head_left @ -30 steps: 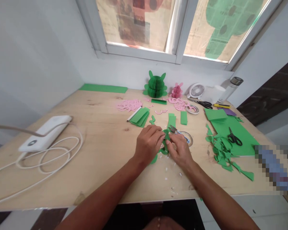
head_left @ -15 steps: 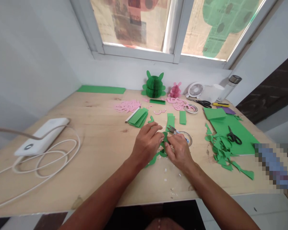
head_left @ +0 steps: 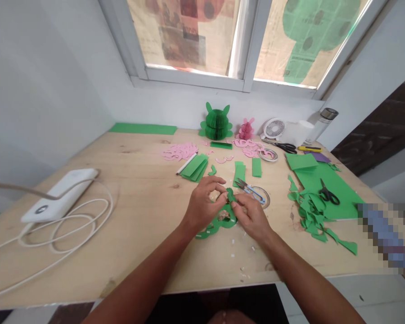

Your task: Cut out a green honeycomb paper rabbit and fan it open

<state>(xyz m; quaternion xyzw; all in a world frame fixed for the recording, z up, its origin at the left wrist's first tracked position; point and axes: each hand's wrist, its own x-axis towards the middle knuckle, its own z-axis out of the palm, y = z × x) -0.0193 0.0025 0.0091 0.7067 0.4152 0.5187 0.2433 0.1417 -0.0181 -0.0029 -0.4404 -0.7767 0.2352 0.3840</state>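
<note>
Between my hands is a curved green paper cutout (head_left: 230, 195), part of or lying over more curvy green pieces (head_left: 208, 231) with small white bits on them. My left hand (head_left: 205, 200) has its thumb and fingertips at the cutout's left edge. My right hand (head_left: 249, 210) pinches its right side between thumb and forefinger. Just beyond my right hand lie thread snips with blue handles (head_left: 251, 190), overlapping a tape roll (head_left: 267, 198). Green paper strips (head_left: 240, 173) and a small curved green piece (head_left: 212, 170) rest a little farther off.
Folded green papers (head_left: 195, 166) and a white pen (head_left: 186, 164) lie ahead, near pink cutouts (head_left: 178, 151). Green scraps (head_left: 312, 209) and black scissors (head_left: 328, 193) are at right. A green honeycomb paper figure (head_left: 217, 123) stands behind. At left are a white power bank (head_left: 60, 193) and cable.
The green cutout has turned and shifted slightly between my fingers. My hands have opened apart a little, so more of the curvy green pieces beneath shows.
</note>
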